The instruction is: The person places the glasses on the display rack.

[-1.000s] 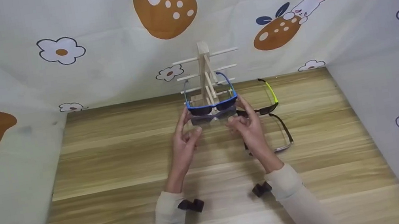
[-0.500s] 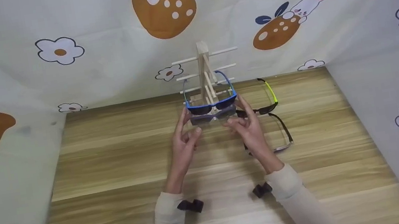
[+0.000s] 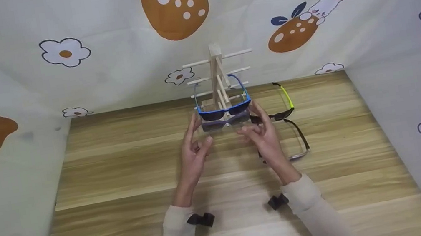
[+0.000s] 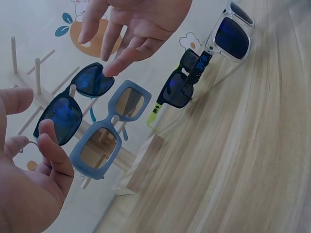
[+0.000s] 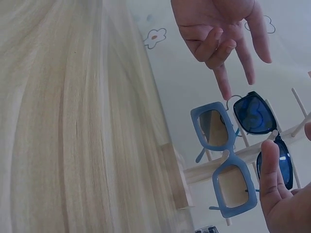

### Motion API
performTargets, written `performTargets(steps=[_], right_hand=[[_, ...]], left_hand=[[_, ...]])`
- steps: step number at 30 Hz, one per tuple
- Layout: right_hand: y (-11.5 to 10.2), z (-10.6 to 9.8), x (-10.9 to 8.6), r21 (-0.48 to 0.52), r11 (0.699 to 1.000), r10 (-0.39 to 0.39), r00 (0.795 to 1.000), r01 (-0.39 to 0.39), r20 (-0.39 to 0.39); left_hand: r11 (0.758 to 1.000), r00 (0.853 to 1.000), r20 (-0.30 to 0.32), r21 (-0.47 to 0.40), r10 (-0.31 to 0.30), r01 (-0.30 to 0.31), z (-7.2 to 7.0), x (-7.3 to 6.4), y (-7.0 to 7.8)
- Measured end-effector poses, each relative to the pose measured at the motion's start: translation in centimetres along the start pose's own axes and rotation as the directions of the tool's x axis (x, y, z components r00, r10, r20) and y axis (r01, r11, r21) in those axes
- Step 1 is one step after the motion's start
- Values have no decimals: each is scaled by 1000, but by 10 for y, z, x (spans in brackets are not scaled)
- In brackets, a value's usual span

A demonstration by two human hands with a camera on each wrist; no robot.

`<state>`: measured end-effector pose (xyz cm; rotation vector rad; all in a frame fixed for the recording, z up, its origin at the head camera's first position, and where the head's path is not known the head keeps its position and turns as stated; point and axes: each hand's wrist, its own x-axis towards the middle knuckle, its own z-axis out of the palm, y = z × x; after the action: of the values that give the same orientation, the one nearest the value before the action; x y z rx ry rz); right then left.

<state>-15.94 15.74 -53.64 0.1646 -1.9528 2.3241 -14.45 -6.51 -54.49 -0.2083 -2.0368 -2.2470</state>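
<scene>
Blue-rimmed sunglasses (image 3: 212, 115) with dark lenses sit on the wooden peg rack (image 3: 214, 54), temples pointing back along its sides. Just below them on the rack is a second pair, light-blue framed sunglasses (image 5: 235, 187) with brownish lenses. My left hand (image 3: 194, 154) is at the left side of the blue-rimmed pair, index finger extended up to its corner and thumb apart from the lenses. On the other side, my right hand (image 3: 266, 136) mirrors it, index fingertip at the right corner. Neither hand curls round the frame.
Right of the rack, sunglasses with yellow-green temples (image 3: 288, 99) lie on the wooden table (image 3: 126, 224). Nearer, clear-framed sunglasses (image 4: 232, 38) with dark patterned temples lie partly behind my right hand. A printed cloth (image 3: 119, 73) stands behind the rack.
Very little differs. Both wrists have come slightly back toward the person, while the sunglasses keep their places on the rack and table.
</scene>
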Motion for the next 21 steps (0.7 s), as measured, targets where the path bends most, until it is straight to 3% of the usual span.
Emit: performTargets(steps=[14,21], right_hand=[[-5,-5,-13,-44,998,-54,999,54,-2],[-7,-12,-24,-49,997,-56,998,56,8]], left_hand=[[996,995,-38,25,87,-87,-1,-22,4],[998,998,-33,17,57,-57,7,-35,8]])
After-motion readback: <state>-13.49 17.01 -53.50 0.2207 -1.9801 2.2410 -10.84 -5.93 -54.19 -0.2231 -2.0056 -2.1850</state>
